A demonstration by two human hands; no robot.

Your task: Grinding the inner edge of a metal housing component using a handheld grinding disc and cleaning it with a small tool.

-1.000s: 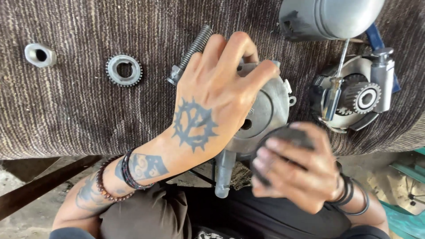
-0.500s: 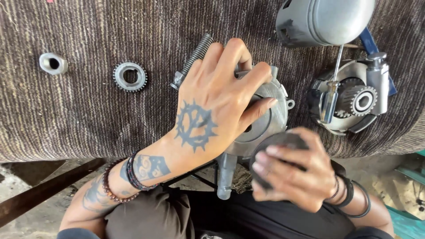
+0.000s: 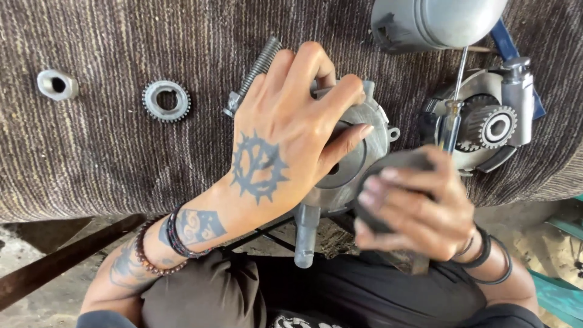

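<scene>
My left hand [image 3: 285, 146], tattooed on its back, grips a round grey metal housing [image 3: 358, 159] that rests at the near edge of a striped brown cloth [image 3: 121, 146]. A short pipe stub [image 3: 305, 235] sticks out of the housing toward me. My right hand [image 3: 413, 209] is closed around a dark round part [image 3: 398, 163] held against the housing's right side. Most of the dark part is hidden by my fingers.
On the cloth lie a hex nut [image 3: 57, 84], a small toothed ring gear [image 3: 166, 100] and a threaded bolt [image 3: 254, 74]. To the right sit a gear assembly [image 3: 490, 126], a screwdriver [image 3: 452, 115] and a grey cylindrical casing [image 3: 434, 21].
The view has shifted slightly. Both hands stay on the housing and the dark part, with only small finger movement.
</scene>
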